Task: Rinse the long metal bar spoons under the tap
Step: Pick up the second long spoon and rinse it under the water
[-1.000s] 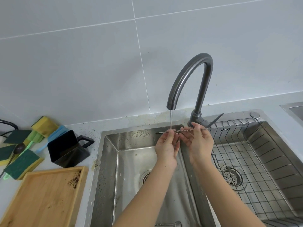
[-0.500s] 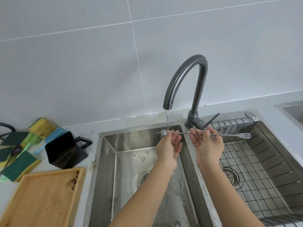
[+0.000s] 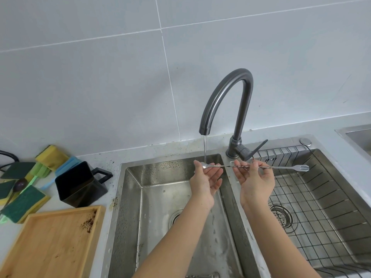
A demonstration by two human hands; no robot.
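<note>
Head view, looking down over a double sink (image 3: 132, 197) with the tap (image 3: 226, 97) running. Bar spoon (image 3: 251, 167) held level, long axis running left to right across the divider between the two basins, spoon bowl at the left end right under the thin stream (image 3: 205, 149), little fork end poking out past the right hand over the wire rack (image 3: 321, 197).

Left hand (image 3: 206, 179) palm up, fingers spread and relaxed, cradling the bowl end on the fingertips rather than gripping it. Right hand (image 3: 256, 181) also palm up, thumb and fingers pinching the twisted stem about mid-length, so doing the real holding. Left hand nearer the water, basically under it.

Probably mid-rinse on the bowl end. Next bit likely means sliding the spoon leftward along its own axis so stem and fork pass through the stream, right hand feeding, left guiding. Wet twisted metal, so could slip or roll in that light pinch.

Another spoon-like piece (image 3: 202, 275) just visible in the basin below the wrists, hard to tell exactly what. Off to the left of the hands: black jug (image 3: 80, 183), sponges (image 3: 24, 201), wooden tray (image 3: 50, 243).
</note>
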